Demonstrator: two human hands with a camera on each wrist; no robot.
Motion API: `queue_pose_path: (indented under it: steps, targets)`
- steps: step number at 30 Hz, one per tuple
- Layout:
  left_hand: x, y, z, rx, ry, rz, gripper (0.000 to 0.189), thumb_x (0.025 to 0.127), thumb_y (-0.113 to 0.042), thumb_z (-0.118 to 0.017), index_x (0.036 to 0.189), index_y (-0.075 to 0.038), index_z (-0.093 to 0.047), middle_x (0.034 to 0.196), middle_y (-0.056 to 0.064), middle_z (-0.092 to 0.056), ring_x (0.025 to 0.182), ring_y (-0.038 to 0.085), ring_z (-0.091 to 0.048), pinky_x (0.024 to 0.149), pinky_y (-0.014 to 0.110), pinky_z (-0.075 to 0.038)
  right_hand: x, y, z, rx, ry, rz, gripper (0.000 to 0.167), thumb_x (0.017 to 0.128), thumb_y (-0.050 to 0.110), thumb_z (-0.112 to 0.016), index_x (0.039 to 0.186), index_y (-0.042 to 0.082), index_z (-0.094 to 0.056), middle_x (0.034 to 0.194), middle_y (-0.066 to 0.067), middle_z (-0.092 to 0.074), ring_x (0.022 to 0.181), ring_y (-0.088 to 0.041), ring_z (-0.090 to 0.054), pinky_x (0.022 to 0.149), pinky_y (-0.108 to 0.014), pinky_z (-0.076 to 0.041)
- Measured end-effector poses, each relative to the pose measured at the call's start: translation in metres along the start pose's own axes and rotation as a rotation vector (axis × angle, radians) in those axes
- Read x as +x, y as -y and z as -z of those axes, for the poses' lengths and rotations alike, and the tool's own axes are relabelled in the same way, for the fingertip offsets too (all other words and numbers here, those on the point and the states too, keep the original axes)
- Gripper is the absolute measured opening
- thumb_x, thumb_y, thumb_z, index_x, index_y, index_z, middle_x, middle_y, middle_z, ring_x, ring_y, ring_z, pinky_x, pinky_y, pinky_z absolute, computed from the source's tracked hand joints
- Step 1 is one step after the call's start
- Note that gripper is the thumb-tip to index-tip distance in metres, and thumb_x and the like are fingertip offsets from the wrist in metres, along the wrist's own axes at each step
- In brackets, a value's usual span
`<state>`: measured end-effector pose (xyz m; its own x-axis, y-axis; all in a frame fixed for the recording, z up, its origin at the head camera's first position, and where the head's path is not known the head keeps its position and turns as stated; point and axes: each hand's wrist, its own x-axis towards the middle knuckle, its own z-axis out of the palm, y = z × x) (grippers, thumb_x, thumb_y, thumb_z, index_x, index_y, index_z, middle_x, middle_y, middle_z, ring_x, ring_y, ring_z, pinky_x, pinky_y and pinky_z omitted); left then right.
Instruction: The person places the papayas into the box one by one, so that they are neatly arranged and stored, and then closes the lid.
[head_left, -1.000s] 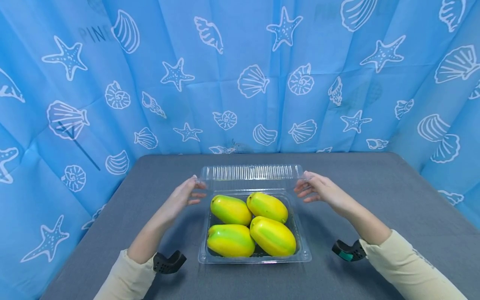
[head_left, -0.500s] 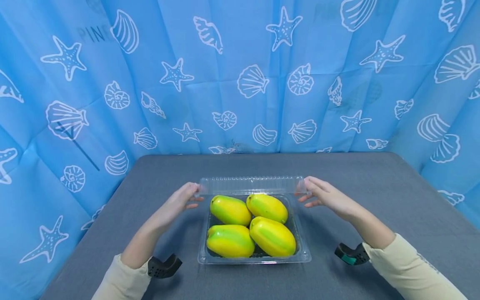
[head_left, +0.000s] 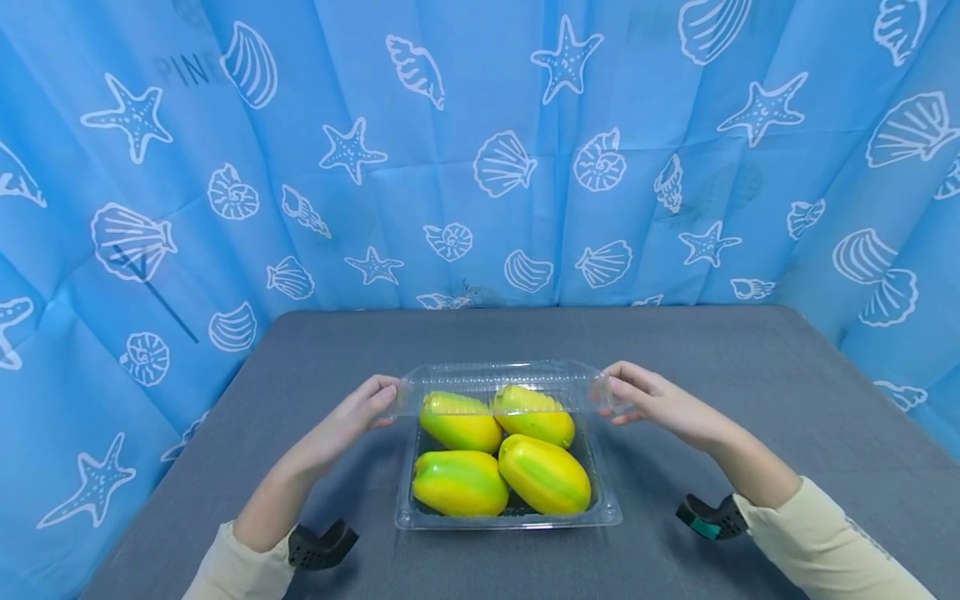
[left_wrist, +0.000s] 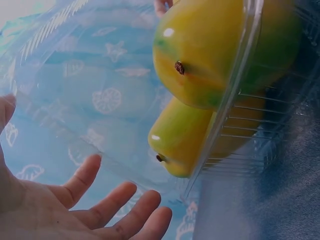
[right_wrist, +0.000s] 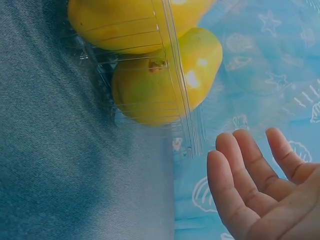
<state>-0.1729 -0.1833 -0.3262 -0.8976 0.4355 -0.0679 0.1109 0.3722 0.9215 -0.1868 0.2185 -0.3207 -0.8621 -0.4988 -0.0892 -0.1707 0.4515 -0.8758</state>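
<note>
A clear plastic clamshell container (head_left: 510, 523) holds several yellow-green mangoes (head_left: 545, 475), set in two rows. Its ribbed lid (head_left: 517, 375) is tilted above the back row, apart from the front rim. At the lid's left edge is my left hand (head_left: 358, 417); in the left wrist view the thumb and index fingertip (left_wrist: 92, 162) touch the lid's rim and the other fingers spread loosely. On the opposite side, my right hand (head_left: 652, 400) touches the lid's right edge. Its fingers (right_wrist: 250, 175) look fairly straight in the right wrist view, where the thumb is out of sight.
A grey cloth-covered table (head_left: 337, 342) bears the container. Behind and beside it hangs a blue curtain (head_left: 465, 167) with white shells and starfish. Black wrist mounts (head_left: 324, 546) sit under both sleeves.
The lid has swung down and toward me, now covering part of the back mangoes. Both hands came slightly nearer and lower with it. The container and mangoes stayed put.
</note>
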Motion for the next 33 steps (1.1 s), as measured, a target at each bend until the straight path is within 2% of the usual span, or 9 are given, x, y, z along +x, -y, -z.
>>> queue_pose_path:
  steps: [8, 12, 17, 23, 30, 33]
  targets:
    - [-0.01, 0.002, 0.002, 0.028, 0.056, 0.033, 0.054, 0.098, -0.04, -0.036, 0.14, -0.008, -0.025, 0.146, 0.021, -0.026, 0.133, 0.04, -0.03, 0.106, 0.057, -0.035, -0.006, -0.005, 0.001, 0.016, 0.062, -0.031, 0.04, 0.1, 0.028, -0.041, 0.124, -0.003, -0.032, 0.122, -0.025, -0.051, 0.105, -0.022, -0.059, 0.085, -0.039, -0.055]
    - [-0.013, 0.005, 0.001, 0.025, 0.083, 0.071, 0.057, 0.097, -0.04, -0.041, 0.144, -0.012, -0.022, 0.15, 0.018, -0.023, 0.136, 0.042, -0.028, 0.105, 0.058, -0.035, -0.01, -0.007, 0.002, 0.039, 0.128, -0.024, 0.037, 0.1, 0.025, -0.042, 0.122, -0.003, -0.031, 0.11, -0.02, -0.054, 0.091, -0.016, -0.059, 0.081, -0.035, -0.054]
    - [-0.017, 0.009, -0.001, 0.013, 0.121, 0.09, 0.06, 0.097, -0.038, -0.043, 0.146, -0.015, -0.018, 0.151, 0.018, -0.02, 0.136, 0.044, -0.028, 0.105, 0.058, -0.036, -0.014, -0.009, 0.002, 0.083, 0.204, -0.021, 0.041, 0.1, 0.023, -0.043, 0.124, -0.006, -0.028, 0.104, -0.016, -0.053, 0.082, -0.015, -0.056, 0.077, -0.033, -0.052]
    - [-0.021, 0.01, -0.002, 0.004, 0.144, 0.105, 0.064, 0.096, -0.037, -0.046, 0.148, -0.014, -0.016, 0.152, 0.018, -0.019, 0.135, 0.043, -0.029, 0.104, 0.057, -0.038, -0.02, -0.012, 0.002, 0.109, 0.277, -0.059, 0.042, 0.099, 0.025, -0.043, 0.125, -0.006, -0.03, 0.105, -0.012, -0.053, 0.087, -0.018, -0.058, 0.078, -0.033, -0.053]
    - [-0.024, 0.013, 0.0, 0.021, 0.19, 0.14, 0.069, 0.095, -0.038, -0.048, 0.149, -0.012, -0.014, 0.154, 0.019, -0.015, 0.136, 0.043, -0.029, 0.102, 0.057, -0.039, -0.023, -0.014, -0.001, 0.147, 0.36, -0.096, 0.036, 0.098, 0.022, -0.045, 0.12, -0.005, -0.037, 0.103, -0.011, -0.056, 0.09, -0.022, -0.059, 0.079, -0.033, -0.054]
    - [-0.025, 0.015, 0.0, 0.033, 0.21, 0.156, 0.071, 0.095, -0.039, -0.049, 0.149, -0.012, -0.013, 0.153, 0.02, -0.019, 0.135, 0.042, -0.031, 0.102, 0.057, -0.039, -0.024, -0.014, -0.002, 0.167, 0.387, -0.112, 0.036, 0.097, 0.022, -0.047, 0.12, -0.005, -0.039, 0.102, -0.011, -0.057, 0.09, -0.021, -0.06, 0.079, -0.033, -0.054]
